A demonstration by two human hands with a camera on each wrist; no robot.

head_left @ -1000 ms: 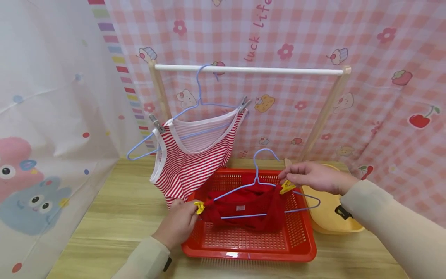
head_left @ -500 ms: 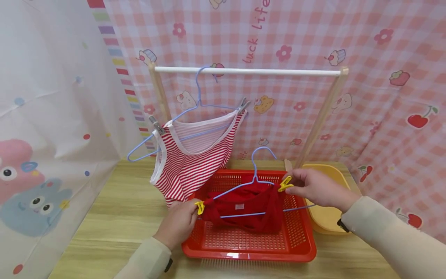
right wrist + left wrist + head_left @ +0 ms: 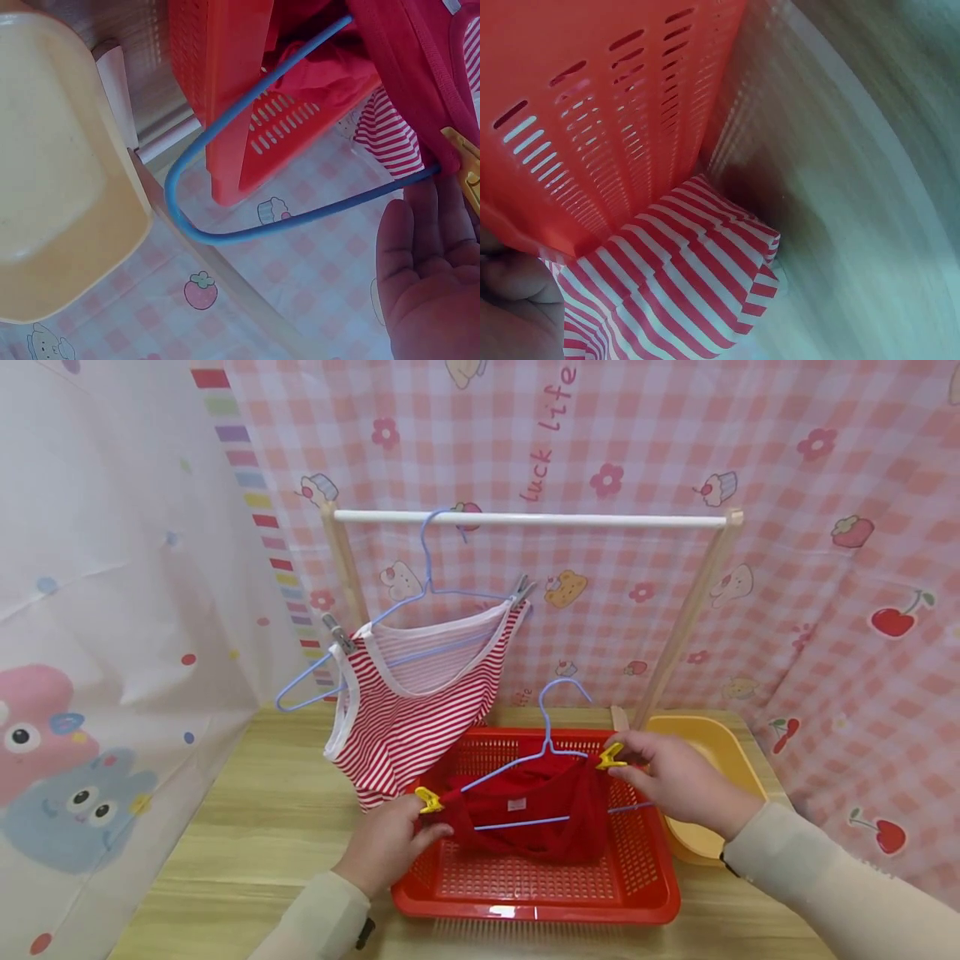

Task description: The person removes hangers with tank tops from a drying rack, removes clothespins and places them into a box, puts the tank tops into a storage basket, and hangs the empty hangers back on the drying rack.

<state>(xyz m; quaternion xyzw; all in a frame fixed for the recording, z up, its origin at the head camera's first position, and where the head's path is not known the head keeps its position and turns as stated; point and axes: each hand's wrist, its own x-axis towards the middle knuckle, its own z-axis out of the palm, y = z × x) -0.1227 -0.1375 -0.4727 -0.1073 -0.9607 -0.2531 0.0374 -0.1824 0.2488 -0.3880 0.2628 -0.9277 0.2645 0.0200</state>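
Note:
A blue hanger (image 3: 547, 718) stands hook up over the red basket (image 3: 540, 910), with a red tank top (image 3: 517, 839) on it. Yellow clothespins pinch both straps: a left clothespin (image 3: 429, 800) and a right clothespin (image 3: 611, 757). My left hand (image 3: 386, 843) grips the hanger's left end beside its clothespin, thumb over the red strap; the other fingers are hidden behind. With thumb and index finger my right hand (image 3: 678, 781) holds the right clothespin. In the right wrist view, the right hand's fingers (image 3: 424, 232) lie under the hanger's wire.
A striped tank top (image 3: 427, 727) hangs on another blue hanger (image 3: 429, 560) with grey clothespins, from the rack's white rail (image 3: 570, 519). Its hem hangs beside the basket's left side. A yellow basin (image 3: 731, 752) stands right of the basket, near the rack's wooden leg (image 3: 686, 627).
My right hand has come down from above the right clothespin and moved closer in beside it. My left thumb has slid right, onto the red strap. The hanger has barely moved.

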